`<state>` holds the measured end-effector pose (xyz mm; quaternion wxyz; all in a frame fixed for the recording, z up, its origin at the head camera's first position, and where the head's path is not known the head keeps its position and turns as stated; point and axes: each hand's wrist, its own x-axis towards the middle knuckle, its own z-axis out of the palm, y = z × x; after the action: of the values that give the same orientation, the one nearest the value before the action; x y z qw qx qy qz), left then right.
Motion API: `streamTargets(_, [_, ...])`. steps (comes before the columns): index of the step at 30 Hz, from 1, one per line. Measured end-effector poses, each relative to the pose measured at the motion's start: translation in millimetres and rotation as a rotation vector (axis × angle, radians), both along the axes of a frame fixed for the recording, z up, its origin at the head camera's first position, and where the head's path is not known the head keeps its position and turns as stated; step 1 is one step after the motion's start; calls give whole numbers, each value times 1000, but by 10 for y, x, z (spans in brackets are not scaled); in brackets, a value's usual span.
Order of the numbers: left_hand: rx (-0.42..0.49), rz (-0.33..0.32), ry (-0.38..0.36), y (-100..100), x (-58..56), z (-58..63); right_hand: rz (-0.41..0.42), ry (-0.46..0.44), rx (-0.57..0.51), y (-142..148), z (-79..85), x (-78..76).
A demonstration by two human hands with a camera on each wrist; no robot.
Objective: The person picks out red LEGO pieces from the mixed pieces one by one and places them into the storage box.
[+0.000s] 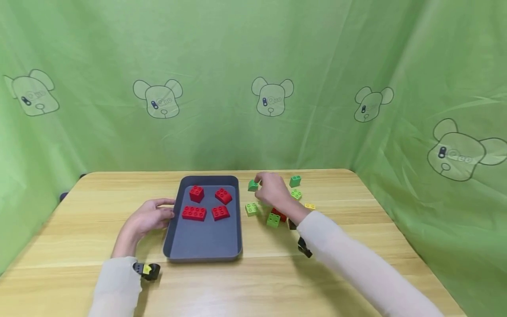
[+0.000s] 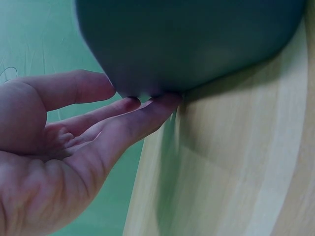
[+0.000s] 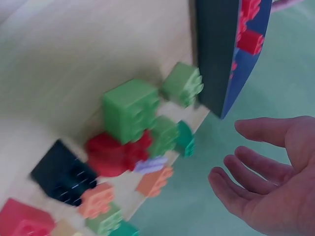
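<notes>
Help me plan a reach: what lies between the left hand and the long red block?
Head view: the tray's left wall, then a thin strip of tray floor.

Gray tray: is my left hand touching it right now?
Touching. The left wrist view shows the left hand with its fingers meeting the outside of the tray, no gap visible at the fingertips.

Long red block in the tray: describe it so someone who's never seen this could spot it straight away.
On the wooden table, find the dark grey tray beside the left hand. Inside are four red blocks; the long red block is the left one of the nearer pair. With four studs along its length, it is clearly longer than its neighbours.
</notes>
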<state>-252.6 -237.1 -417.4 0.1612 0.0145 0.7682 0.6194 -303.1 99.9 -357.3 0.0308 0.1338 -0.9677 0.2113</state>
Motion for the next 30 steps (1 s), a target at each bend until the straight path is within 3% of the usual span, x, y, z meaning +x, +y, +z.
streamTargets(15, [3, -1, 0, -2, -5, -10, -7, -27, 49, 467, -243, 160])
streamTargets(30, [-5, 0, 7, -13, -16, -17, 31, -30, 49, 581, -475, 264])
